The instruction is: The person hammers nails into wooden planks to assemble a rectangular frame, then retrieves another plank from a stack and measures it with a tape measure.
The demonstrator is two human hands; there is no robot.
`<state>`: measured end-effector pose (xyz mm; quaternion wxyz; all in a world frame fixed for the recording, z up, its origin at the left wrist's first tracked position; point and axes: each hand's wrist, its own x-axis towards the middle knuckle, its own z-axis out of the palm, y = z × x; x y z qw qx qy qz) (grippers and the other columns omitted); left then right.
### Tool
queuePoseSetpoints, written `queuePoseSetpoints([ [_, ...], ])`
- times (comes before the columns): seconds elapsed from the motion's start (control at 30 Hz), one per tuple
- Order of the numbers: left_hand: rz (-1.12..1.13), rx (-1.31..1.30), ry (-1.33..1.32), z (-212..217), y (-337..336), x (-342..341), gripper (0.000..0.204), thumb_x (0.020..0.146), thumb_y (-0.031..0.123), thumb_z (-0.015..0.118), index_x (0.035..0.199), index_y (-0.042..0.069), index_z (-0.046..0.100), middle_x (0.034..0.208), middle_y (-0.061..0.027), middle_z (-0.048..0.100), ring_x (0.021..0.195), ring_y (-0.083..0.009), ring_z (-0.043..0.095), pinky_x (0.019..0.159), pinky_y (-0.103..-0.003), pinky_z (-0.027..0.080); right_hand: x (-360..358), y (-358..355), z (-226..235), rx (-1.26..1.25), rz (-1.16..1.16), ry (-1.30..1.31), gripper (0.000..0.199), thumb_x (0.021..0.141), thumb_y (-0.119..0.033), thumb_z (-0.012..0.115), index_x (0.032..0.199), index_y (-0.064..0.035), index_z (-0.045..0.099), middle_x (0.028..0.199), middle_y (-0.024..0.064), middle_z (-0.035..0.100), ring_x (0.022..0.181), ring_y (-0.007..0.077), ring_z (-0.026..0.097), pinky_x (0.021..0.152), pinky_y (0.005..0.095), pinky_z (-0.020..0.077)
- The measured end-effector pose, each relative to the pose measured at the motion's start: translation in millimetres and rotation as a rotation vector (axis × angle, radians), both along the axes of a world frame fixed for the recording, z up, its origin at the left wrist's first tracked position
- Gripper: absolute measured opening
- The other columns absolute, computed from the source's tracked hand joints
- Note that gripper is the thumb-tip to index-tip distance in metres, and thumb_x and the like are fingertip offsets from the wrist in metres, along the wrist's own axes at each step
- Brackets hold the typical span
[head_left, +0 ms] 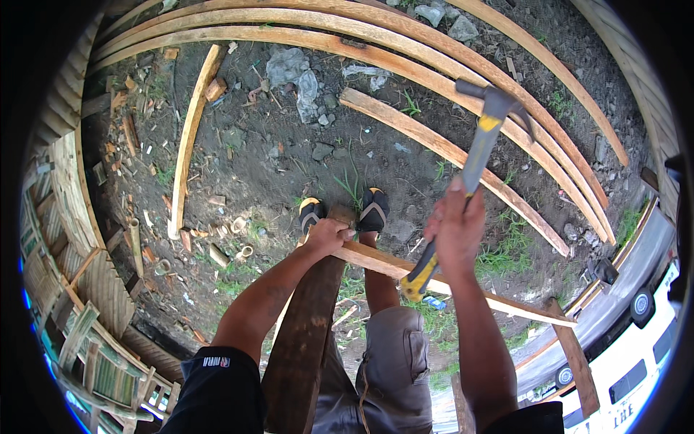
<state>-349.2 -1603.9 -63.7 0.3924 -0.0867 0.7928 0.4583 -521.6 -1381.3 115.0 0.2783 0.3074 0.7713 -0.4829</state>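
My right hand (457, 228) is wrapped round the handle of a claw hammer (484, 141), grey and yellow with a dark steel head. The hammer is raised to the right, its head up and away from the wood. My left hand (329, 236) is closed over the left end of a pale wooden plank (387, 262), where it crosses a dark wooden beam (307, 336). Whether the fingertips also pinch something small, such as a nail, I cannot make out. The beam runs back toward me between my legs, and the plank stretches off to the right.
Long wooden strips (405, 69) lie across the far ground. A shorter strip (189, 145) lies left and another (448, 148) right. Plastic scraps (289, 69), stones and wood offcuts litter the soil. My sandalled feet (372, 210) stand by the beam. A white vehicle (643, 369) is at lower right.
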Motion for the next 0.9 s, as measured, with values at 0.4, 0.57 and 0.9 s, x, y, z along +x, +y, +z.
queuePoseSetpoints([
  [0.4,-0.081,-0.078,0.086,-2,1,4,0.025,0.086,0.028,0.069,0.073,0.006,0.069,0.067,-0.0148,0.064,0.064,-0.0328,0.065,0.059,-0.043,0.047,-33,20,4,-0.139,-0.117,-0.003,0.038,0.098,-0.038,0.053,0.095,0.0,0.05,0.066,0.0122,0.06,0.05,0.0212,0.061,0.046,0.0389,0.0471],
  [0.57,-0.102,-0.115,0.052,1,3,1,0.023,0.087,0.026,0.068,0.076,0.006,0.068,0.068,-0.0159,0.063,0.066,-0.0332,0.065,0.06,-0.042,0.047,69,-5,-29,-0.023,0.745,-0.668,0.039,0.093,-0.031,0.059,0.101,0.0065,0.055,0.081,0.0251,0.066,0.073,0.0397,0.068,0.066,0.0482,0.0529],
  [0.9,0.467,-0.073,-0.343,16,-80,25,0.035,0.091,0.005,0.056,0.125,0.0,0.059,0.121,-0.0134,0.066,0.113,-0.0232,0.062,0.094,-0.033,0.048,161,6,-168,-0.217,0.536,-0.296,0.057,0.075,-0.038,0.082,0.11,-0.0002,0.057,0.094,0.0161,0.066,0.088,0.0305,0.065,0.077,0.0407,0.05],
])
